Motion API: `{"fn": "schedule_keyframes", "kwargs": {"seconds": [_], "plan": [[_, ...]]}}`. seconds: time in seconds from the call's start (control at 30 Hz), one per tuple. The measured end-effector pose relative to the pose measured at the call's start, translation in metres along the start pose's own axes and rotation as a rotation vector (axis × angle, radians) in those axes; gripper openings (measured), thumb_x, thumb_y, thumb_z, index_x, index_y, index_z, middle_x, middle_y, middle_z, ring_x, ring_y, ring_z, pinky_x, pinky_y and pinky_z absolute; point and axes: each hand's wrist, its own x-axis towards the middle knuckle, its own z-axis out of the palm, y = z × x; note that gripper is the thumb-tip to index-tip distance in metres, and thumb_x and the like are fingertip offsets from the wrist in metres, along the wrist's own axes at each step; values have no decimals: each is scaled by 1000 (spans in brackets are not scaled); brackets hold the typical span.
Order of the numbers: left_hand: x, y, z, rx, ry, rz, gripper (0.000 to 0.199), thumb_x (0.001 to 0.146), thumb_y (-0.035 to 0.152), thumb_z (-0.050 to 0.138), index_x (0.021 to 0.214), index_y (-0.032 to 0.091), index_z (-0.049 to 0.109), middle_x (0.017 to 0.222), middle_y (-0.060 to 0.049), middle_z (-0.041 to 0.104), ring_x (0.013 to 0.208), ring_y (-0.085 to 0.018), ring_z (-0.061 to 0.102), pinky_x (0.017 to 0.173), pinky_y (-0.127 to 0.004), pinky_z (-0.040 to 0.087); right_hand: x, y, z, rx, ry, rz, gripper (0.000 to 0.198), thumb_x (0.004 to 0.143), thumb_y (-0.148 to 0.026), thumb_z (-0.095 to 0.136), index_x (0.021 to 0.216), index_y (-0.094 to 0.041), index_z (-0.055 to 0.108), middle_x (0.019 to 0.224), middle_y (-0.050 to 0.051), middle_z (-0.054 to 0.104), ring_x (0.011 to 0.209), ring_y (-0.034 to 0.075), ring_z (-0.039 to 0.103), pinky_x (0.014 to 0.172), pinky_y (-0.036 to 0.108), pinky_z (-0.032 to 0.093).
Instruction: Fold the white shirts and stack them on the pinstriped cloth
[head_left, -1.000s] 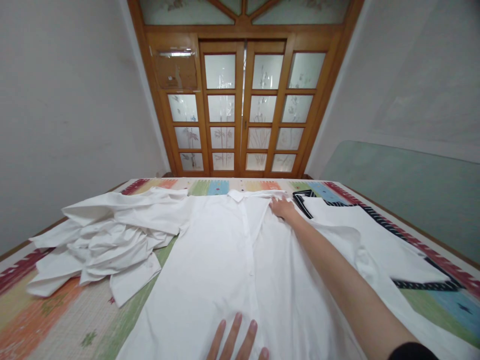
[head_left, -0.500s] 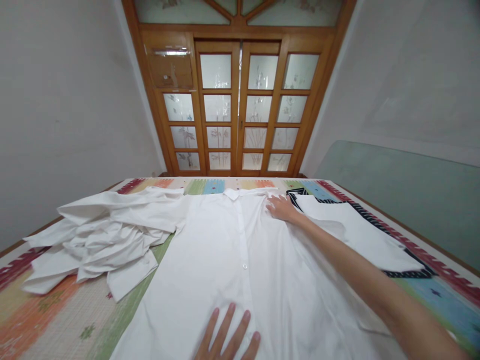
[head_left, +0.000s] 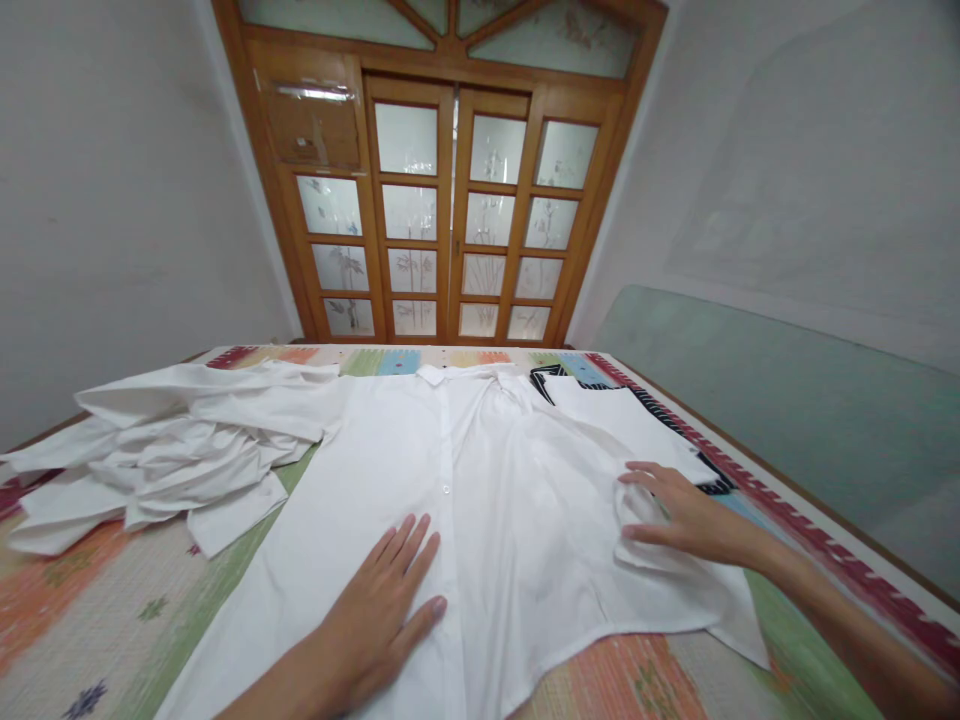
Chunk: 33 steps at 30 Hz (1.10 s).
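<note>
A white button-up shirt (head_left: 375, 460) lies front side up, its collar pointing to the far end and its placket running towards me. My left hand (head_left: 390, 600) rests flat on the front beside the placket, fingers stretched out. On the right, my right hand (head_left: 675, 515) curls its thumb and fingers round a raised fold of the same shirt. The right half looks wrinkled, with its lower edge spread over the coloured cloth.
A crumpled white garment (head_left: 187, 450) lies to the left. At the right, a folded white piece (head_left: 600, 405) rests on black-and-white patterned fabric (head_left: 660, 405). Striped multicoloured cloth (head_left: 142, 600) covers the surface. A pale green panel (head_left: 780, 400) stands along the right; wooden glazed doors (head_left: 450, 210) stand beyond.
My right hand has come from near the collar back towards me and to the right, onto the shirt's side. My left hand shows further forward on the front. The view has shifted slightly.
</note>
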Motion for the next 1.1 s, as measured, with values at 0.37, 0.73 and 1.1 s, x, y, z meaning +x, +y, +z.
{"fn": "schedule_keyframes", "kwargs": {"seconds": [0.37, 0.73, 1.1], "plan": [[66, 83, -31, -317, -164, 145, 52, 74, 66, 63, 95, 18, 61, 108, -9, 63, 101, -25, 57, 92, -41, 45, -55, -15, 25, 8, 145, 43, 29, 81, -36, 49, 97, -22, 69, 118, 13, 67, 111, 29, 61, 96, 44, 48], [76, 104, -27, -256, -264, 347, 8, 84, 25, 52, 83, 18, 56, 86, -5, 61, 82, -20, 59, 78, -34, 48, -19, -79, -69, 707, 923, 268, 40, 88, -56, 50, 67, -23, 55, 58, -2, 51, 54, 16, 47, 49, 27, 41], [80, 60, -42, -1069, -108, -97, 16, 81, 27, 45, 68, 20, 52, 73, -1, 60, 74, -16, 57, 74, -29, 46, -21, -194, -40, 604, 520, -693, 33, 99, -28, 35, 78, -20, 58, 87, 8, 59, 78, 18, 56, 67, 30, 48]]}}
